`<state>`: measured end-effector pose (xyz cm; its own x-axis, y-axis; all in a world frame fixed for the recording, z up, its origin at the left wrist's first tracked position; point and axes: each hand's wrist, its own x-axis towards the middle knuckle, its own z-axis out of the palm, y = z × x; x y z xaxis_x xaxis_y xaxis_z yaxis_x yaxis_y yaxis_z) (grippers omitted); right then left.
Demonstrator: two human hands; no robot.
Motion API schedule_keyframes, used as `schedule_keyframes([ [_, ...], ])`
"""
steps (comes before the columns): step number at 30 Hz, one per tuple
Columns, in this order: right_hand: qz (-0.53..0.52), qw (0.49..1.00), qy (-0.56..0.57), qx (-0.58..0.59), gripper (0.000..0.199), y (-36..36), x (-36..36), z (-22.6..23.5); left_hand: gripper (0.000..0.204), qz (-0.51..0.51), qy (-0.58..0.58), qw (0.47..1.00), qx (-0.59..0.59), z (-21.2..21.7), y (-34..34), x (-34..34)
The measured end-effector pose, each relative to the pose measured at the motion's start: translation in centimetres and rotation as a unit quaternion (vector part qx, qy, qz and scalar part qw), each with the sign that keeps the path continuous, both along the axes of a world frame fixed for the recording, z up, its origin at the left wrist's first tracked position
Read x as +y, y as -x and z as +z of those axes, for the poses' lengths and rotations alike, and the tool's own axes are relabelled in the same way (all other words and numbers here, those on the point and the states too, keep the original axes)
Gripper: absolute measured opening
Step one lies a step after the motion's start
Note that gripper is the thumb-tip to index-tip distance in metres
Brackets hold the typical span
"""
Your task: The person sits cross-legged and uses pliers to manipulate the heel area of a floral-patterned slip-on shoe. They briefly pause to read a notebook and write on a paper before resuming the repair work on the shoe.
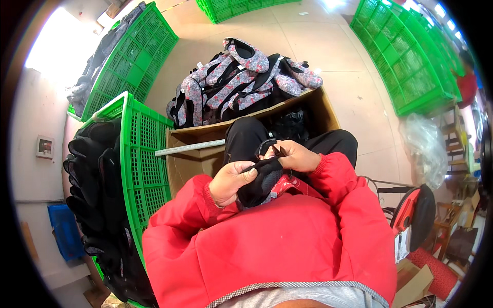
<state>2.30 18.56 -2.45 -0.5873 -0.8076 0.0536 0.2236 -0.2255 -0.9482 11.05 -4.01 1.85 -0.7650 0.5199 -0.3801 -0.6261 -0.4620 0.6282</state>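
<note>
Over my lap I hold a soft black fabric shoe (259,184) in both hands. My left hand (230,183) grips its near left side, with the thumb lying on top. My right hand (294,156) pinches its far edge, where a thin black strip sticks up between the fingers. Part of the shoe is hidden by my hands and sleeves. Just beyond my knees, grey floral shoes (241,84) with black linings lie in a pile at the far side of an open cardboard box (323,109).
A green plastic crate (146,159) on my left holds several black shoes (100,179). Another green crate (134,64) stands behind it, and more green crates (398,56) stand far right. A pale bar (190,147) crosses the box. Clear plastic (423,149) lies to the right.
</note>
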Motion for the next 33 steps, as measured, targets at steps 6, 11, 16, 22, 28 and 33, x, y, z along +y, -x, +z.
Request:
schedule_keyframes([
  [6, 0.026, 0.974, 0.07, -0.215, 0.024, -0.7, -0.5, -0.6, 0.04, -0.022, -0.163, 0.982, -0.089, 0.8, -0.7, 0.6],
  [11, -0.02, 0.972, 0.115, -0.203, 0.026, -1.2, -1.6, -2.2, 0.04, -0.072, -0.201, 0.972, -0.099, 0.9, -0.4, 1.3],
  [16, -0.01, 0.969, 0.117, -0.216, 0.031, -0.9, -2.0, -2.0, 0.047, -0.106, -0.148, 0.98, -0.082, 0.8, -0.1, 2.2],
  [22, 0.003, 0.973, 0.101, -0.208, 0.028, -0.8, -1.7, -2.4, 0.049, -0.151, -0.145, 0.976, -0.067, -1.0, 0.1, 3.1],
  [28, 0.021, 0.974, 0.095, -0.206, 0.029, -0.7, 1.0, -2.3, 0.051, -0.137, -0.198, 0.965, -0.103, -0.8, 0.8, 3.6],
  [33, 0.035, 0.95, 0.167, -0.261, 0.038, -1.9, 1.6, -2.5, 0.053, -0.141, -0.22, 0.957, -0.125, 0.1, 0.8, 4.0],
])
